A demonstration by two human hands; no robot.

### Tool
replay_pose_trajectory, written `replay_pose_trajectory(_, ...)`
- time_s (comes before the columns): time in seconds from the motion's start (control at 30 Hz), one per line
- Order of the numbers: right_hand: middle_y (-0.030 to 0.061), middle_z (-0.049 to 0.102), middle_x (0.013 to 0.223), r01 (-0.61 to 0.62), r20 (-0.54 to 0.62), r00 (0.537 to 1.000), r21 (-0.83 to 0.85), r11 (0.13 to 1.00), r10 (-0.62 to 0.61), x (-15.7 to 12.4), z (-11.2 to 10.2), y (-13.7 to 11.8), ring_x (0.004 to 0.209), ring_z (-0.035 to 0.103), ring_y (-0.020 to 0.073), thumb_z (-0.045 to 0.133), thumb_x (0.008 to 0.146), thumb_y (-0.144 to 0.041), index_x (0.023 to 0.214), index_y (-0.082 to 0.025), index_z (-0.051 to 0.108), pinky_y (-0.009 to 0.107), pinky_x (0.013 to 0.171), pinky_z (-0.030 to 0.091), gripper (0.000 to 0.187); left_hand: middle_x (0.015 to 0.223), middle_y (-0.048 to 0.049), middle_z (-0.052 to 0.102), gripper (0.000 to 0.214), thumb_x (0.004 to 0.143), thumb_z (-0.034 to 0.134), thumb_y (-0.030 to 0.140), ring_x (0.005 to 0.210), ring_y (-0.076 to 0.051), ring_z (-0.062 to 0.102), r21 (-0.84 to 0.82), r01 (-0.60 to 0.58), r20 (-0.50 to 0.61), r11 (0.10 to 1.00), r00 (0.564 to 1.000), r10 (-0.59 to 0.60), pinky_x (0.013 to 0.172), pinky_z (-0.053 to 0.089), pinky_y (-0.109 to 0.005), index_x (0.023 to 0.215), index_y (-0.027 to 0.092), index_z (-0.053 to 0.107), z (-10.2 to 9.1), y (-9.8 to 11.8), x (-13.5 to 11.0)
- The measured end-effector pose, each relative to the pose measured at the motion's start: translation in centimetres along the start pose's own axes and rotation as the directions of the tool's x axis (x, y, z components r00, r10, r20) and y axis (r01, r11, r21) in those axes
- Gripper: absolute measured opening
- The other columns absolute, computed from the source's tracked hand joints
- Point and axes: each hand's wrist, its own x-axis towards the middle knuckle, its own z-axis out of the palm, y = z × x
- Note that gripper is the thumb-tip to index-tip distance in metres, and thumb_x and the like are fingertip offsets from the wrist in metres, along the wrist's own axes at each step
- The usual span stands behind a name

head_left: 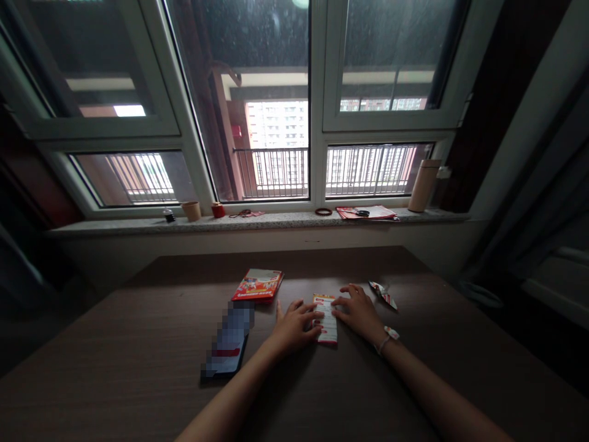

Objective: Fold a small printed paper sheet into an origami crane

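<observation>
The narrow white paper leaflet with red print (328,326) lies on the dark brown wooden worktop (151,325) between the two hands. The left hand (294,326), fingers spread apart, rests fingertips on its left part; the right hand (359,312), fingers also apart, touches its right edge. Crowding the left hand are a flat black phone with a blurred screen (229,344) and a stack of glossy red printed booklets (259,285). A crumpled red-and-white wrapper (383,294) lies just beyond the right hand.
</observation>
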Motion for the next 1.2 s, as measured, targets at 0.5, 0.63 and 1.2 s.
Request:
replay_pose_trajectory(0.5,0.0080,0.052,0.125,0.130,0.060,0.989,0.068,0.989,-0.134,-1.3,-0.6,-0.1,0.121,0.043,0.0264,0.069,0.076,-0.036,0.113,-0.030,0.066,0.041,0.103,0.036,0.038,0.144,0.0067,0.046,0.036,0.086,0.053,0.052,0.138,-0.032,0.029,0.004,0.013,0.004,1.000,1.000,-0.013,0.107,-0.009,-0.069,0.121,0.047,0.057,-0.1,0.0,0.0)
replay_pose_trajectory(0.63,0.0065,0.055,0.121,0.169,-0.021,0.985,0.016,0.985,-0.169,-1.1,0.0,-0.5,0.122,0.041,0.0256,0.065,0.080,-0.030,0.102,-0.030,0.071,0.041,0.106,0.032,0.023,0.143,0.0064,0.047,0.036,0.086,0.052,0.052,0.136,-0.032,0.030,0.030,0.048,-0.039,0.998,0.998,-0.047,0.107,-0.010,-0.070,0.121,0.046,0.058,-0.1,-0.1,0.1)
replay_pose_trajectory(1.2,0.0079,0.051,0.128,0.157,0.164,0.971,0.120,0.980,-0.176,-1.3,-0.9,-0.1,0.124,0.042,0.0263,0.072,0.071,-0.041,0.118,-0.029,0.063,0.040,0.106,0.033,0.049,0.141,0.0080,0.050,0.035,0.086,0.052,0.054,0.134,-0.032,0.034,0.042,0.033,-0.086,0.999,0.996,-0.029,0.100,-0.023,-0.070,0.120,0.047,0.058,0.1,-0.5,0.2)
